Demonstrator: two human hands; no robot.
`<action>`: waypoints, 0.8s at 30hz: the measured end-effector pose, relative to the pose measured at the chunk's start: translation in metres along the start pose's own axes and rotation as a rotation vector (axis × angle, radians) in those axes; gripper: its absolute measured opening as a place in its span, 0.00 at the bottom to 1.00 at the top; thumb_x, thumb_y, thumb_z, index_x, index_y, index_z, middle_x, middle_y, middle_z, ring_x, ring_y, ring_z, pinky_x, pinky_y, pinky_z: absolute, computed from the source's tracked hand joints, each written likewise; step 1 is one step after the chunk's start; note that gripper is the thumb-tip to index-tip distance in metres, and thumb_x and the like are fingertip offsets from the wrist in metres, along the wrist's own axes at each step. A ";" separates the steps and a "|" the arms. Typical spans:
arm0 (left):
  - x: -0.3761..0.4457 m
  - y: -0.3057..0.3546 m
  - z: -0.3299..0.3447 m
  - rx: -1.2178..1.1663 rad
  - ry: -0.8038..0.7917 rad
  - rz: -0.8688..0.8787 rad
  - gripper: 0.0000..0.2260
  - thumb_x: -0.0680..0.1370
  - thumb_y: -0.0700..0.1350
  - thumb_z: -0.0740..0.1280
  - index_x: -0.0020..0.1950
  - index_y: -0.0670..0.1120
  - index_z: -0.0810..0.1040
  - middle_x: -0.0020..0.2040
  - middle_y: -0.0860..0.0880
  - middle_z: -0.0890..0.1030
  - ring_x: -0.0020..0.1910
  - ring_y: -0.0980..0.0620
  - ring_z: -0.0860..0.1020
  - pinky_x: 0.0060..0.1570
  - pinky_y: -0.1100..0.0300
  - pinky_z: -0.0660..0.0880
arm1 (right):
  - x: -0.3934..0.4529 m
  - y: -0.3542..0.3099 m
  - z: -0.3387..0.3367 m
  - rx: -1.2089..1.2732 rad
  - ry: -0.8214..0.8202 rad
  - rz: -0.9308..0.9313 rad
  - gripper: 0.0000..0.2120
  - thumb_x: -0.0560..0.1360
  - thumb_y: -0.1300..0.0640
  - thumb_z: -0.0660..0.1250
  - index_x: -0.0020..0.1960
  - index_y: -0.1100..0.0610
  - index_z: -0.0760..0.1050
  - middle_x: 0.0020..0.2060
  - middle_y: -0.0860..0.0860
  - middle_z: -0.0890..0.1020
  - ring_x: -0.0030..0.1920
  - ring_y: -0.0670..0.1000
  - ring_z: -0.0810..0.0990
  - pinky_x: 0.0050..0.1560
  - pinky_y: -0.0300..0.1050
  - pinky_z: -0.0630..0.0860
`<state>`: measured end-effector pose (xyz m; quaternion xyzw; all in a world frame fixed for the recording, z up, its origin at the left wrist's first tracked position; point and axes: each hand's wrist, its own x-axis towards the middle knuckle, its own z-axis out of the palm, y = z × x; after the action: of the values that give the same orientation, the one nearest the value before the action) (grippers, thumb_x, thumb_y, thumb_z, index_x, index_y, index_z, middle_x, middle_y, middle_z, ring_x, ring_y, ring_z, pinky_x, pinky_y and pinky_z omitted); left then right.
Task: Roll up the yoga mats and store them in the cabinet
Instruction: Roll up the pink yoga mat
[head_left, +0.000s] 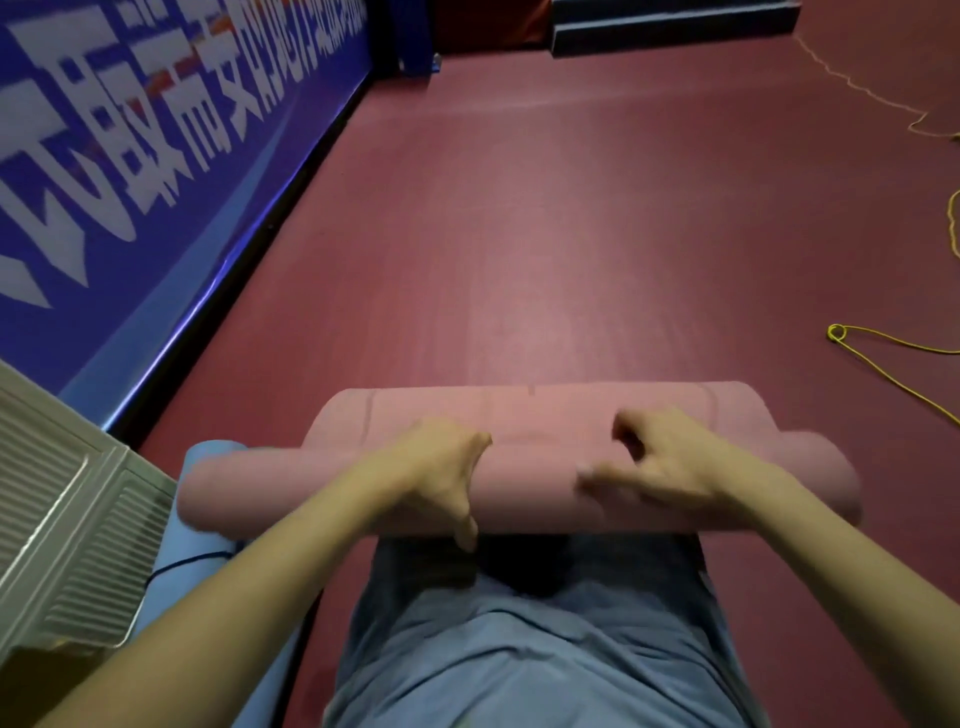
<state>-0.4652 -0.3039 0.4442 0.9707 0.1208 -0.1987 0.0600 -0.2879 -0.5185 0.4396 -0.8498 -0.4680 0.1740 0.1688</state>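
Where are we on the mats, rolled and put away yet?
Done: the pink mat looks fully rolled. In hand: left hand and right hand are on the roll. Left: a blue mat lies flat beneath. Nothing is stored; no cabinet is clearly in view.

The person wears a blue-grey shirt (519, 665); both forearms are bare.

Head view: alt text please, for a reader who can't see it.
Both hands, left hand and right hand, rest on a pink yoga mat rolled up on a dark red floor. A blue mat lies left; a yellow cord right.
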 end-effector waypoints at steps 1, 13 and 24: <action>-0.011 0.005 0.008 -0.050 -0.070 0.013 0.36 0.55 0.61 0.83 0.57 0.51 0.76 0.49 0.50 0.82 0.47 0.47 0.80 0.46 0.54 0.79 | -0.019 0.002 0.002 -0.015 -0.109 -0.003 0.37 0.60 0.18 0.64 0.48 0.50 0.73 0.41 0.46 0.81 0.39 0.48 0.77 0.40 0.53 0.77; 0.013 -0.055 0.005 -0.261 0.420 0.114 0.25 0.68 0.63 0.77 0.63 0.55 0.80 0.56 0.57 0.82 0.56 0.52 0.79 0.60 0.50 0.72 | 0.013 0.012 0.030 -0.322 0.320 -0.047 0.18 0.79 0.41 0.54 0.49 0.50 0.79 0.49 0.48 0.84 0.50 0.58 0.82 0.54 0.55 0.72; 0.039 0.003 0.021 0.142 0.213 -0.109 0.66 0.56 0.65 0.81 0.82 0.49 0.45 0.66 0.40 0.75 0.64 0.39 0.73 0.66 0.47 0.68 | 0.060 -0.004 0.016 -0.373 0.022 0.113 0.48 0.69 0.22 0.33 0.65 0.52 0.74 0.66 0.53 0.77 0.69 0.56 0.71 0.71 0.64 0.60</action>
<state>-0.4376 -0.3022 0.4101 0.9802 0.1645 -0.1056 -0.0328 -0.2681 -0.4632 0.4185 -0.8932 -0.4416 0.0840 0.0035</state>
